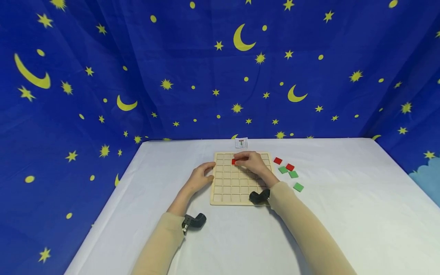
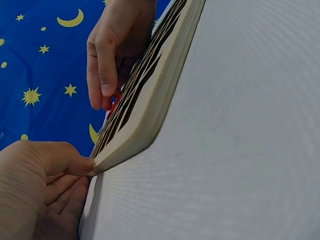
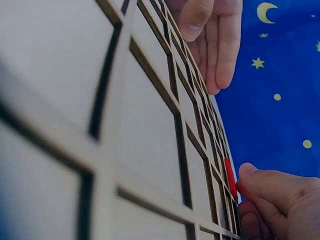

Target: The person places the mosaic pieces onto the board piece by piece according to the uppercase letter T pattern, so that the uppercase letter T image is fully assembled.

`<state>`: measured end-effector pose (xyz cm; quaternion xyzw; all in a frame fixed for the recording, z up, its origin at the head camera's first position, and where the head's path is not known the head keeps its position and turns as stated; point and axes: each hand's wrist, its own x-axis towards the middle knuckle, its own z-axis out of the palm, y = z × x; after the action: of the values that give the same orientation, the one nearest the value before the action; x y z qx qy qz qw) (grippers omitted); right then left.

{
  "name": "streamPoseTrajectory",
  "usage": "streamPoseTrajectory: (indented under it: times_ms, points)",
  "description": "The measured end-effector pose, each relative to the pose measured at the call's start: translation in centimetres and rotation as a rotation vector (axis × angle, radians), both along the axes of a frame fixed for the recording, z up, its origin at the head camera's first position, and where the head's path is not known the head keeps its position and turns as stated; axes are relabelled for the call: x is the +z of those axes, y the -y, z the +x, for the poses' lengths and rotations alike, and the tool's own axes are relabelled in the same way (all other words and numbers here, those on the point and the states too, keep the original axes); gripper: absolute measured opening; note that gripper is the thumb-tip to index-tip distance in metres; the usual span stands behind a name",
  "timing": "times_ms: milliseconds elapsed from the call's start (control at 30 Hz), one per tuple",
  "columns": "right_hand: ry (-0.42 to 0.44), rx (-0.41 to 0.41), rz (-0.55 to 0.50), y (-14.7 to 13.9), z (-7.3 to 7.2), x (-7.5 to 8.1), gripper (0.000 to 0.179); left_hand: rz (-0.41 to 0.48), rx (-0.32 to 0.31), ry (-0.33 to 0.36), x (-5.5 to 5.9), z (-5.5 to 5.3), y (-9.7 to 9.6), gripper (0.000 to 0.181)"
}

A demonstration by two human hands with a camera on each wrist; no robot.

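Note:
A wooden grid board lies flat on the table. My left hand is at its left edge, with thumb and fingers spread and fairly straight against the rim. Over the upper middle of the grid, my right hand pinches a small red tile between thumb and fingertips. Close beside those fingertips, a red square tile sits in a grid cell in the right wrist view. The right hand's fingers hide part of the red pieces and some cells.
Right of the board lie two red tiles and three green tiles. Behind the board is a small paper card with a printed grid and coloured pattern. A blue cloth with moons and stars hangs around the white table.

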<state>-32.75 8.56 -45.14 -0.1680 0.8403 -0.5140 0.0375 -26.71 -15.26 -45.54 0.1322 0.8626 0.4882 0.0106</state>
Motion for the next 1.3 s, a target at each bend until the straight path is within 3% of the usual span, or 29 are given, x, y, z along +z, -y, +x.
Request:
streamPoseTrajectory:
  times_ms: [300,467,667,767,933,1033,1300]
  points:
    - [-0.044,0.005,0.041,0.1,-0.1,-0.2,0.031,-0.009,0.000,-0.009,-0.1,-0.1,0.0,0.052]
    - [0.017,-0.006,-0.036,-0.1,-0.2,0.3,0.032,-0.007,0.003,-0.003,0.0,-0.1,-0.1,0.052]
    - [0.069,0.016,-0.150,-0.4,0.0,2.1,0.037,-0.015,0.005,-0.008,0.0,-0.2,0.0,0.052]
    - [0.095,0.051,-0.211,-0.8,0.9,3.9,0.039,-0.018,0.006,-0.006,-0.1,-0.2,0.0,0.052]
    - [0.083,0.034,-0.237,-2.8,1.4,5.2,0.036,-0.007,-0.002,0.002,-0.2,-0.3,-0.1,0.052]
    - [0.058,-0.015,-0.207,-4.6,1.1,4.8,0.036,-0.010,-0.006,0.004,-0.1,-0.3,-0.1,0.052]
    - [0.056,-0.103,-0.174,-9.5,1.8,4.8,0.043,-0.022,-0.004,-0.002,0.3,0.0,-0.1,0.052]
